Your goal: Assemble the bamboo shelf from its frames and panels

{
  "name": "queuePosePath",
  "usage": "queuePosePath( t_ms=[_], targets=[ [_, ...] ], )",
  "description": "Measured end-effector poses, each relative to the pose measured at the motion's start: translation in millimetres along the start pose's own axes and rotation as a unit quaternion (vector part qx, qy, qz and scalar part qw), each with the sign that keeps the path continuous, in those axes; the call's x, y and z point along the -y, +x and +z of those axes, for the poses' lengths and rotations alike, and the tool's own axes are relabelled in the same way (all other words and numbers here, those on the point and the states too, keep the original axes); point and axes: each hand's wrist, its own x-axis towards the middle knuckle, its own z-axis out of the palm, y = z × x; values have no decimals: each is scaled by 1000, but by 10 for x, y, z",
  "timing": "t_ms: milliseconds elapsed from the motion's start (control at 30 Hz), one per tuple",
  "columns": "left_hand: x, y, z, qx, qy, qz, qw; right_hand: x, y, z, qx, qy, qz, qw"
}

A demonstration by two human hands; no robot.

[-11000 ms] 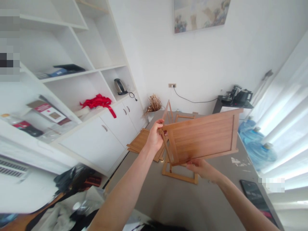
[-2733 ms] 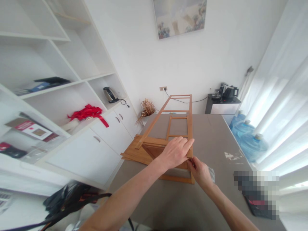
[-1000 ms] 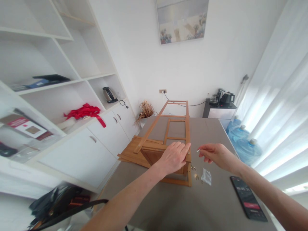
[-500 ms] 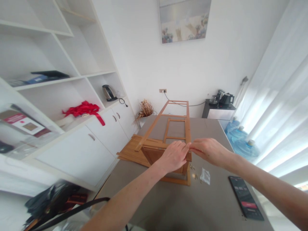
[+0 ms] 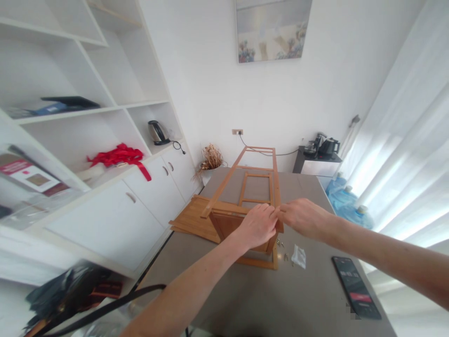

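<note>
On the grey bench (image 5: 296, 290), a wooden frame (image 5: 224, 189) stands with its near end between both hands. The left hand (image 5: 258, 225) grips the frame's near corner from above, fingers curled over the wood. Beside it, the right hand (image 5: 302, 218) pinches its fingertips together against the same corner; whatever they hold is hidden. Small metal screws (image 5: 279, 243) and a clear plastic bag (image 5: 299, 257) lie near the corner, with a phone (image 5: 356, 287) to the right.

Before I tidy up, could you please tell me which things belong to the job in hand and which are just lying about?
Likely the job: wooden frame, stacked wooden panels, small metal fittings, small plastic bag.
Likely lying about: phone, red fabric, silver kettle, blue water bottles.
</note>
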Motion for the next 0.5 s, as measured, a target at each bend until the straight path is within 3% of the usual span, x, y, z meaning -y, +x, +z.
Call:
queuePosePath(
  t_ms=[133, 267, 400, 500],
  targets=[
    [8, -26, 7, -6, 2, -5, 1000, 178, 106, -122, 51, 27, 180, 982],
    [21, -64, 4, -15, -6, -2, 1000, 261, 231, -251, 113, 118, 292, 942],
    [61, -83, -5, -28, -14, 7, 999, 282, 292, -319, 157, 218, 334, 903],
    [106, -82, -1, -39, -14, 12, 999, 340, 305, -352, 143, 124, 312, 931]
  ],
)
